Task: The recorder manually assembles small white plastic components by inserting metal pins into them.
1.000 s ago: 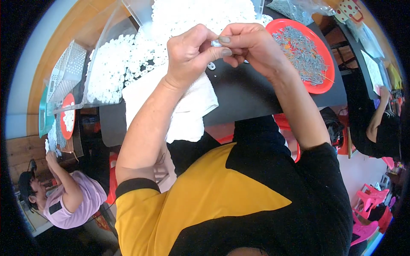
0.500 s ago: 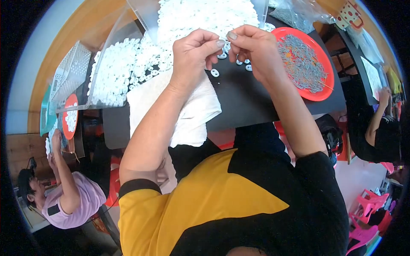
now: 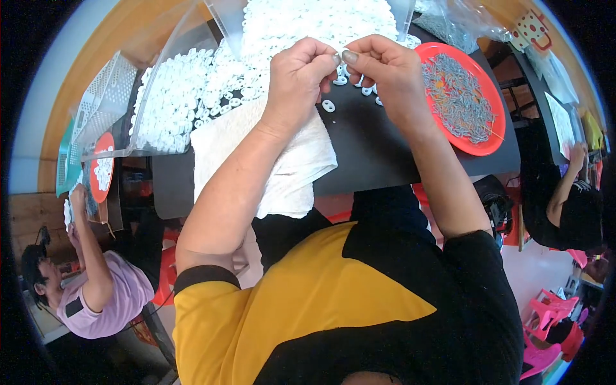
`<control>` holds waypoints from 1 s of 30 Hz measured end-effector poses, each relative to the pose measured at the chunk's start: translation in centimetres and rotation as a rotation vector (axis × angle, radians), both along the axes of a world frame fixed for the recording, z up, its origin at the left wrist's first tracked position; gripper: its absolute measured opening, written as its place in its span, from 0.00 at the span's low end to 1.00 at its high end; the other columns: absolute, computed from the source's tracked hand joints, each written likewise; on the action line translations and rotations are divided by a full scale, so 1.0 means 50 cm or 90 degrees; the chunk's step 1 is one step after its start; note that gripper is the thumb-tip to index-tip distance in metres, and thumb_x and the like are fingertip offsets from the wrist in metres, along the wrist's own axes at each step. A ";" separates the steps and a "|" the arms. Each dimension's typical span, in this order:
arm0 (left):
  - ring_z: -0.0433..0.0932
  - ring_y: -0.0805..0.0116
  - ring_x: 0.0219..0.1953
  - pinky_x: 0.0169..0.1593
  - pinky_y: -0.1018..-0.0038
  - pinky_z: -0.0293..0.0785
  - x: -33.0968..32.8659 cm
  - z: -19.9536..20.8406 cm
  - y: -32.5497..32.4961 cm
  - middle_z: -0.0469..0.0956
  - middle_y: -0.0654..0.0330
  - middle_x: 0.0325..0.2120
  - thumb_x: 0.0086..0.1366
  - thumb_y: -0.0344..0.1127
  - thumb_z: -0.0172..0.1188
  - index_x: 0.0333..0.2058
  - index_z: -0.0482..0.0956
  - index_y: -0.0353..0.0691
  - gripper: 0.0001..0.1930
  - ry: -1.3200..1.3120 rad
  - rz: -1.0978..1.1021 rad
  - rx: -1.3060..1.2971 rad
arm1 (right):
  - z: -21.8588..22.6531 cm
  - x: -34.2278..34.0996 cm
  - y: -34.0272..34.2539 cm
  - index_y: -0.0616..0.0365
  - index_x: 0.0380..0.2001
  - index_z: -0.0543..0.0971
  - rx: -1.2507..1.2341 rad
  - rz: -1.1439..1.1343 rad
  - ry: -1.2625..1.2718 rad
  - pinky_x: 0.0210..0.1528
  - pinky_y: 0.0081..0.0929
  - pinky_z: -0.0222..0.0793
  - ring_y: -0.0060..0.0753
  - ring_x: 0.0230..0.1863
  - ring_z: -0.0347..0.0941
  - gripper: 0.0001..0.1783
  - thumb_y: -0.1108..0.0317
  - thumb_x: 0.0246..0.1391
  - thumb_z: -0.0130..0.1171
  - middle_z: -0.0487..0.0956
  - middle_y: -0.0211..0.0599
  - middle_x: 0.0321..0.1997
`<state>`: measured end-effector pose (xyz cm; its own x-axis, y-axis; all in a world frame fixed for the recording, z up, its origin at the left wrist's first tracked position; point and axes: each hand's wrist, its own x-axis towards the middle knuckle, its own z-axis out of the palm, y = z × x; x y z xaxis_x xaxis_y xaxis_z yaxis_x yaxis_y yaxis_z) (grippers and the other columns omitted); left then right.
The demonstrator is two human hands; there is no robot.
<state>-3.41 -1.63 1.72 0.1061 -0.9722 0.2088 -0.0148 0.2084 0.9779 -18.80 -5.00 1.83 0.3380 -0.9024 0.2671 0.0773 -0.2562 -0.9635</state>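
Above the dark table [image 3: 366, 151], my left hand [image 3: 300, 80] and my right hand [image 3: 393, 77] meet tip to tip, each with thumb and forefinger pinched. Whatever lies between the fingertips is too small or hidden to make out. Just below my left fingers rests a small white oval piece [image 3: 328, 106] with two holes. More such pieces lie under and behind both hands. A red plate [image 3: 491, 109] to the right of my right hand holds many thin grey pin-like parts [image 3: 459, 96]. Beneath my left forearm is a folded white cloth [image 3: 221, 151].
Clear plastic bins [image 3: 140, 138] full of white pieces [image 3: 314, 25] stand at the far side and left. A clear bag [image 3: 465, 22] lies beyond the plate. One person [image 3: 106, 292] works at the left, another [image 3: 571, 205] at the right. Pink chairs [image 3: 548, 314] stand lower right.
My fingertips have come closer together. The table and its things appear slightly shifted in the picture; the white pieces on the table stay where they lay.
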 end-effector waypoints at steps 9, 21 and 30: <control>0.68 0.79 0.16 0.20 0.82 0.64 0.000 0.002 0.002 0.72 0.64 0.15 0.56 0.31 0.55 0.24 0.74 0.35 0.06 -0.023 0.023 -0.050 | -0.004 -0.012 -0.011 0.63 0.31 0.78 0.099 -0.036 -0.115 0.27 0.14 0.61 0.18 0.24 0.70 0.09 0.68 0.54 0.58 0.77 0.31 0.23; 0.68 0.80 0.16 0.20 0.81 0.65 0.000 0.005 0.001 0.72 0.64 0.15 0.55 0.31 0.55 0.23 0.74 0.34 0.06 -0.059 0.027 -0.049 | -0.001 -0.008 -0.010 0.63 0.33 0.79 0.120 0.009 -0.099 0.26 0.15 0.63 0.21 0.23 0.73 0.09 0.67 0.55 0.59 0.78 0.31 0.24; 0.69 0.79 0.16 0.19 0.81 0.65 -0.003 0.004 0.001 0.73 0.63 0.16 0.56 0.30 0.55 0.25 0.75 0.34 0.06 -0.009 0.010 -0.005 | -0.009 0.000 -0.005 0.62 0.32 0.78 0.104 0.033 -0.069 0.25 0.14 0.61 0.20 0.23 0.72 0.09 0.66 0.56 0.58 0.77 0.30 0.22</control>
